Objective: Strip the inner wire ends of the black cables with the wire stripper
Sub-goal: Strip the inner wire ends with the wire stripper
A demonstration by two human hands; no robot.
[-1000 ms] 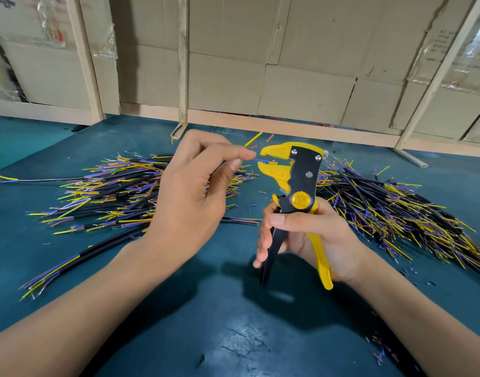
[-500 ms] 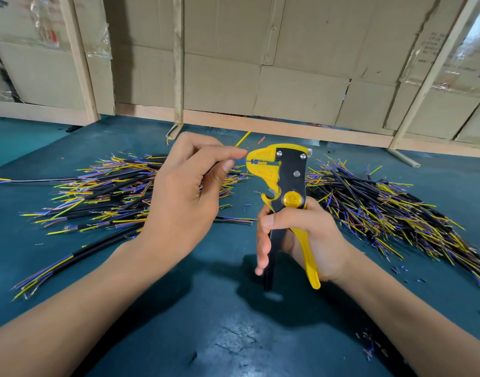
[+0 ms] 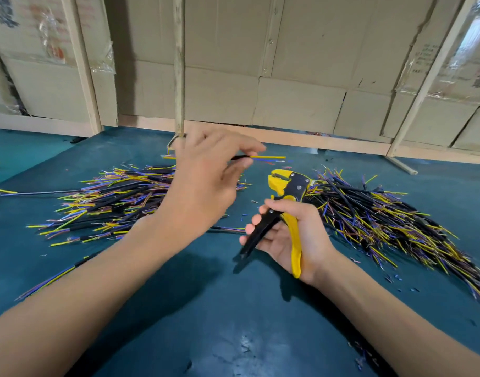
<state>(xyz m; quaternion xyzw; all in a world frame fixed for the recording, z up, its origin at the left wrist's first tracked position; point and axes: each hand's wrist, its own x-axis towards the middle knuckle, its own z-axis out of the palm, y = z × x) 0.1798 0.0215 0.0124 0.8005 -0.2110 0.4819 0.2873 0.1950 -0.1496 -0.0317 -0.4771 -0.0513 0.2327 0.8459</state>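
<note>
Teal tabletop [image 3: 233, 336]: left hand [image 3: 203, 183] pinching black cable [image 3: 241, 157], its ends blurred, possibly stripped; right hand [image 3: 293, 235] gripping wire stripper [image 3: 286, 191].

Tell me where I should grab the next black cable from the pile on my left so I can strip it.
Judging by the left pile, pinch a cable on its black jacket just behind the fanned coloured wires, coming from above with the left hand. That leaves the wire tips sticking out free toward the wire stripper in the right hand, as with the cable held now.
</note>
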